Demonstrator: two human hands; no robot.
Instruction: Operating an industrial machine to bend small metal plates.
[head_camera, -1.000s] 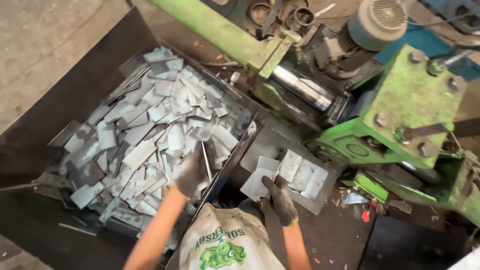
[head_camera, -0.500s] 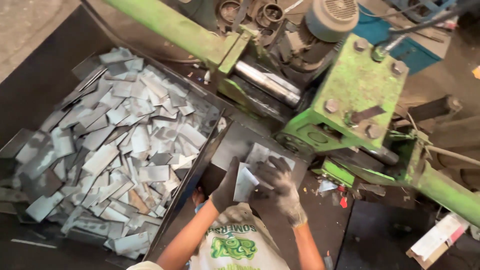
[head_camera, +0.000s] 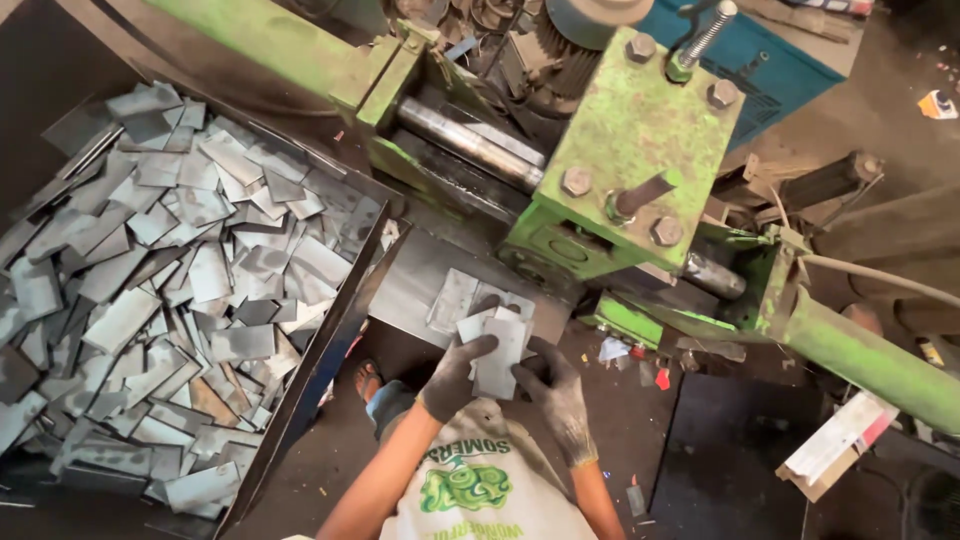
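Note:
Both my hands wear dark work gloves. My left hand (head_camera: 453, 378) and my right hand (head_camera: 556, 392) together grip a small stack of flat grey metal plates (head_camera: 497, 345), held just above my lap. Right beyond the stack lies a grey steel feed table (head_camera: 410, 275) with another metal plate (head_camera: 452, 298) resting on it. The table leads to the steel roller (head_camera: 470, 145) of a green machine (head_camera: 640, 130).
A large dark bin (head_camera: 330, 335) on my left is heaped with several grey metal plates (head_camera: 170, 270). A green lever arm (head_camera: 870, 360) runs off to the right. My sandalled foot (head_camera: 368, 380) rests on the littered floor; a cardboard box (head_camera: 838, 445) lies at right.
My left hand left the bin, came across to the feed table and joined my right hand on the plates. The view has moved closer to the machine.

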